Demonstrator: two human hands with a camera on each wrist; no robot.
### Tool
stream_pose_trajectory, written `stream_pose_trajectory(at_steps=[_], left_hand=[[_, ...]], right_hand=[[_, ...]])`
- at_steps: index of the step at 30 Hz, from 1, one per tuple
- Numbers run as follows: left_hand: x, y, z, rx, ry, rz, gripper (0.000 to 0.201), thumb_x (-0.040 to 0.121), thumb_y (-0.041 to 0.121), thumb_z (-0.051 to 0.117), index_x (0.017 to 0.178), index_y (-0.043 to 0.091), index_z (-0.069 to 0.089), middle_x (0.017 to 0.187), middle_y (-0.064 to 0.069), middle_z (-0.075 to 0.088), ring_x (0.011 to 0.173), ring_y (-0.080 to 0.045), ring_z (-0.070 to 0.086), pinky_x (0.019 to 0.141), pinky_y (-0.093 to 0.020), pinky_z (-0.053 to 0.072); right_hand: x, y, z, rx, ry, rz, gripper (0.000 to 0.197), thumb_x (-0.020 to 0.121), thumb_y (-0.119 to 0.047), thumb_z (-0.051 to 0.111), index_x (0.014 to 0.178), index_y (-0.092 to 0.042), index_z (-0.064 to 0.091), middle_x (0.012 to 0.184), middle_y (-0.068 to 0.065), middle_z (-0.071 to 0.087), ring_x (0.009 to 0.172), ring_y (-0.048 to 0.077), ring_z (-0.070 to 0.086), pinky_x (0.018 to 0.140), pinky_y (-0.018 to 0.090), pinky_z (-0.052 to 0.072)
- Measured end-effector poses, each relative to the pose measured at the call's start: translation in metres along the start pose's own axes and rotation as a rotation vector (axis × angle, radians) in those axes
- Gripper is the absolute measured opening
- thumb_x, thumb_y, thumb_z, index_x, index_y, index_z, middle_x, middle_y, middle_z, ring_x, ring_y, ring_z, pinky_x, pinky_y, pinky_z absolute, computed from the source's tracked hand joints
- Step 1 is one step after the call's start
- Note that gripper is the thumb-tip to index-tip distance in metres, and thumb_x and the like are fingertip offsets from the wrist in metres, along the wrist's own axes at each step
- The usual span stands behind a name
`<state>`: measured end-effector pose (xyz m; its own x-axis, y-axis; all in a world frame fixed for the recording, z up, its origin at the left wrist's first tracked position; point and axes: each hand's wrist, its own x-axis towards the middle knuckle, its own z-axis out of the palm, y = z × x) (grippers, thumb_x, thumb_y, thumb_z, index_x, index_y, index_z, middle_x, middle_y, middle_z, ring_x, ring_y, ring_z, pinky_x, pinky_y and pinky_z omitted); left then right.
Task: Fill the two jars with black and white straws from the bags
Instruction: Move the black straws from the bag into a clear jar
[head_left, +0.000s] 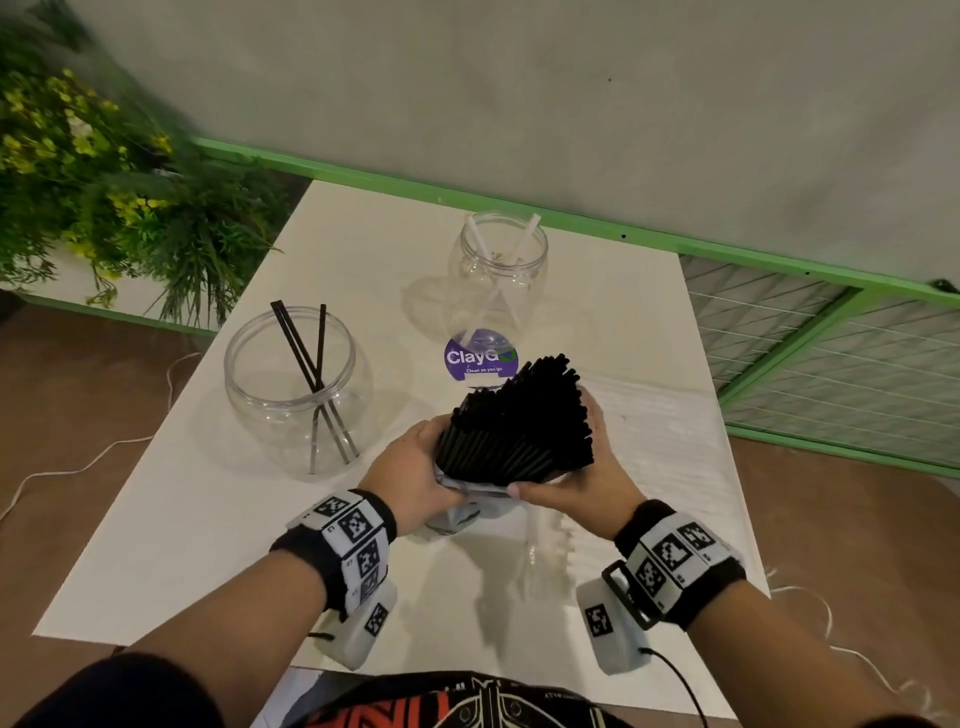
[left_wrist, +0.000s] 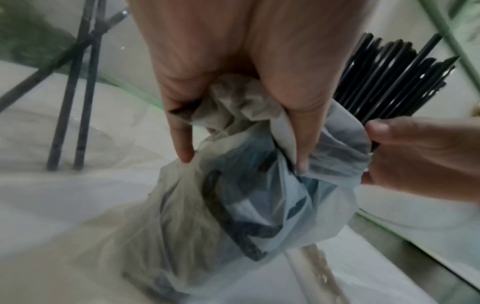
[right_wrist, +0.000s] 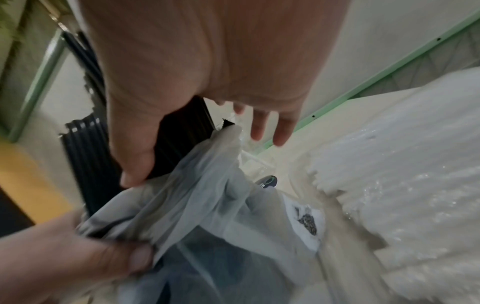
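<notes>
A thick bundle of black straws (head_left: 519, 421) stands tilted over the table's middle, its lower end still in a crumpled thin plastic bag (head_left: 467, 506). My left hand (head_left: 421, 467) grips the bunched bag (left_wrist: 259, 195) at the bundle's base. My right hand (head_left: 571, 467) clasps the black straws (right_wrist: 85, 148) from the right, thumb on the near side. The near-left clear jar (head_left: 291, 384) holds three black straws. A far clear jar (head_left: 498, 265) holds a few white straws.
A clear bag of white straws (head_left: 654, 431) lies on the white table (head_left: 156, 545) to the right of my hands. A purple round sticker (head_left: 480, 358) sits by the far jar. Plants (head_left: 104, 182) stand at the left, a green mesh frame (head_left: 831, 353) at the right.
</notes>
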<state>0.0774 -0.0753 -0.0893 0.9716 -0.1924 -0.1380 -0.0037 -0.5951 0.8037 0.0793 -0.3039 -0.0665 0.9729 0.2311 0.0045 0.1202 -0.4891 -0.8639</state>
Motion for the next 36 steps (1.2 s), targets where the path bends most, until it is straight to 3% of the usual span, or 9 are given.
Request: stream_pose_trajectory(at_steps=[3,6,8,11,15,18,26,32,36], left_hand=[[-0.001,0.001,0.0,-0.108,-0.008,-0.068,0.047,0.065,0.019,0.081,0.105,0.016,0.058,0.105,-0.009,0.061,0.097,-0.024,0.061,0.088,-0.043,0.05],[-0.015,-0.006,-0.007,-0.257,0.005,-0.138,0.049,0.056,0.023,0.079,0.099,0.028,0.057,0.108,-0.007,0.061,0.1,-0.021,0.061,0.092,-0.044,0.05],[-0.032,-0.009,-0.015,-0.33,-0.01,-0.16,0.063,0.052,0.021,0.083,0.102,0.038,0.05,0.113,-0.003,0.06,0.106,-0.014,0.061,0.092,-0.032,0.05],[-0.061,-0.013,-0.027,-0.424,-0.061,-0.15,0.084,0.057,0.002,0.087,0.122,0.03,0.042,0.116,0.009,0.058,0.102,0.011,0.058,0.081,-0.008,0.045],[-0.096,-0.042,-0.052,-0.321,0.018,-0.214,0.094,0.046,0.043,0.088,0.129,0.02,0.05,0.112,0.012,0.065,0.101,0.007,0.06,0.078,-0.012,0.049],[-0.117,-0.063,-0.078,-0.252,0.141,-0.285,0.083,0.041,0.049,0.083,0.115,0.022,0.058,0.101,0.01,0.069,0.092,0.005,0.063,0.075,-0.019,0.053],[-0.145,-0.096,-0.147,-0.332,0.413,-0.313,0.052,0.037,0.043,0.077,0.082,0.019,0.066,0.069,0.013,0.07,0.069,0.004,0.063,0.061,-0.014,0.047],[-0.132,-0.123,-0.179,-0.383,0.536,-0.268,0.055,0.05,0.033,0.078,0.099,0.012,0.067,0.088,0.004,0.071,0.079,-0.002,0.066,0.064,-0.015,0.049],[-0.12,-0.135,-0.191,-0.398,0.546,-0.248,0.048,0.049,0.037,0.073,0.094,0.019,0.069,0.086,0.006,0.072,0.084,-0.008,0.068,0.07,-0.023,0.053]], right_hand=[[0.014,-0.007,-0.001,0.088,-0.218,0.109,0.074,0.064,-0.029,0.089,0.127,-0.017,0.054,0.12,-0.005,0.061,0.114,0.001,0.056,0.096,0.023,0.046],[0.015,-0.009,0.01,0.061,-0.305,0.089,0.063,0.064,-0.021,0.089,0.12,-0.017,0.06,0.113,-0.005,0.066,0.11,0.004,0.059,0.095,0.024,0.047],[0.011,-0.016,0.02,0.1,-0.333,0.06,0.066,0.062,-0.02,0.09,0.12,-0.019,0.06,0.114,-0.007,0.065,0.111,0.002,0.058,0.097,0.021,0.045],[0.007,-0.034,0.049,0.129,-0.433,-0.003,0.073,0.06,-0.014,0.09,0.123,-0.02,0.055,0.118,-0.012,0.062,0.113,-0.004,0.055,0.096,0.014,0.04],[0.01,-0.059,0.093,0.102,-0.522,-0.074,0.079,0.059,-0.027,0.09,0.127,-0.019,0.05,0.121,-0.007,0.06,0.115,0.003,0.055,0.101,0.029,0.044],[0.019,-0.081,0.118,0.115,-0.581,-0.115,0.075,0.063,-0.022,0.089,0.128,-0.019,0.049,0.122,-0.007,0.06,0.116,0.001,0.053,0.102,0.029,0.044],[0.036,-0.132,0.19,0.072,-0.514,-0.256,0.08,0.065,-0.05,0.081,0.133,-0.031,0.043,0.125,-0.002,0.052,0.121,0.01,0.048,0.102,0.039,0.043],[0.049,-0.142,0.23,0.108,-0.333,-0.181,0.071,0.067,-0.056,0.077,0.125,-0.029,0.045,0.121,0.002,0.053,0.116,0.011,0.052,0.099,0.038,0.046],[0.051,-0.147,0.244,0.14,-0.223,-0.192,0.059,0.07,-0.049,0.078,0.118,-0.036,0.046,0.12,0.003,0.054,0.114,0.011,0.053,0.098,0.03,0.046]])
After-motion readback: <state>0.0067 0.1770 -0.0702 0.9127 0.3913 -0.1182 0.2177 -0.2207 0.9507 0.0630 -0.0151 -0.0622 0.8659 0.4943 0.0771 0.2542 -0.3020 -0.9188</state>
